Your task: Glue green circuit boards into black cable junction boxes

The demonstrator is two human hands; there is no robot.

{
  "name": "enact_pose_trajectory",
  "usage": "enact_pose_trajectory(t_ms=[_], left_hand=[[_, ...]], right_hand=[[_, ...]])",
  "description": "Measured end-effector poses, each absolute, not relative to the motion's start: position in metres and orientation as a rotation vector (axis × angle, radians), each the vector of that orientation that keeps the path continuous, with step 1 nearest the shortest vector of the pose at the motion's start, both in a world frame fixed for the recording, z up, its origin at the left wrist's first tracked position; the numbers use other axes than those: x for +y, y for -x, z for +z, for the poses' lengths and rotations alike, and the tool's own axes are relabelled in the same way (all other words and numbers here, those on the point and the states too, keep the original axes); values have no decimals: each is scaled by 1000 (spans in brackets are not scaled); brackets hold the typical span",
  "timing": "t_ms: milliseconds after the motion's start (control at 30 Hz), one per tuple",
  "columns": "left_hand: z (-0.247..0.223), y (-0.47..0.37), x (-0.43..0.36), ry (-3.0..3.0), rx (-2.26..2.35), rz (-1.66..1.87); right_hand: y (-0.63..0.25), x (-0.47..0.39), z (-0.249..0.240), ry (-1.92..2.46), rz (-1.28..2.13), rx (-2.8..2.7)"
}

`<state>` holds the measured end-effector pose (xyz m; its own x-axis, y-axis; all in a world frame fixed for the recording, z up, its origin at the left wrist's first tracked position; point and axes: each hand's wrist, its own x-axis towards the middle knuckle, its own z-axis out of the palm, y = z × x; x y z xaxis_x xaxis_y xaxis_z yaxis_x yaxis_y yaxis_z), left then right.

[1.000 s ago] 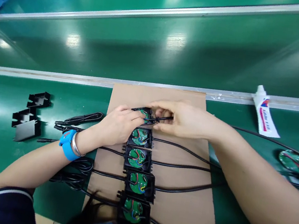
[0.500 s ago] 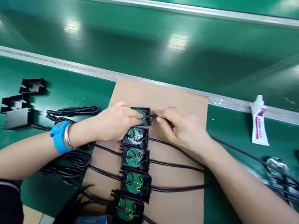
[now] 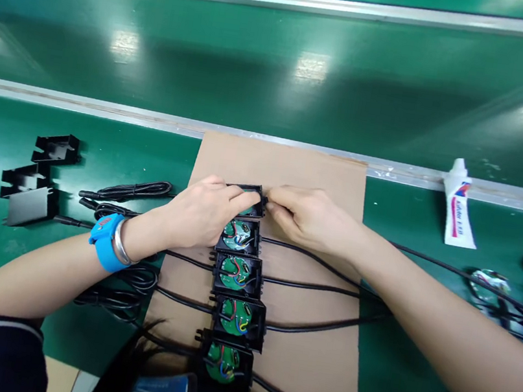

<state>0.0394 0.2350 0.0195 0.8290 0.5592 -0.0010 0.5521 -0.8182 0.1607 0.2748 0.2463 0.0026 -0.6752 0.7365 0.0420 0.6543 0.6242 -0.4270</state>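
The farthest black plastic case [image 3: 261,201] in a column of several sits under my left hand [image 3: 204,211]. That hand is closed around the case's left side, with a finger reaching inside over the circuit board, which is mostly covered. At the case's right end, my right hand [image 3: 313,217] pinches the black cable where it enters the wall. This cable [image 3: 422,254] comes out again beyond my right forearm. Below are more open cases, such as one [image 3: 236,274] with a round green circuit board and coloured wires, cables leaving both sides.
The column lies on a cardboard sheet [image 3: 304,373]. Coiled black cables [image 3: 137,189] and several loose black cases [image 3: 55,149] are at left. A white tube [image 3: 460,209] and loose circuit boards [image 3: 490,286] lie at right. A metal strip [image 3: 155,118] runs along the back.
My right hand has moved slightly left, bringing the cable end up to the case wall. My left finger now reaches further into the case, covering more of the board.
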Motion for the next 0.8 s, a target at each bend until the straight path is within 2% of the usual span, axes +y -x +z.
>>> enact_pose_trajectory(t_ms=[167, 300, 400, 567, 800], left_hand=[[20, -48, 232, -2960, 916, 21], [24, -55, 227, -3014, 946, -44], [29, -56, 224, -3031, 990, -57], [32, -59, 221, -3017, 1042, -78], [31, -70, 226, -2925, 1074, -201]], right_hand=[[-259, 234, 14, 1311, 237, -2871], [-259, 226, 4, 1312, 59, -2777], [-267, 228, -14, 1241, 94, -2585], [-275, 236, -28, 1126, 361, -2249], [-265, 237, -25, 1063, 385, -2249]])
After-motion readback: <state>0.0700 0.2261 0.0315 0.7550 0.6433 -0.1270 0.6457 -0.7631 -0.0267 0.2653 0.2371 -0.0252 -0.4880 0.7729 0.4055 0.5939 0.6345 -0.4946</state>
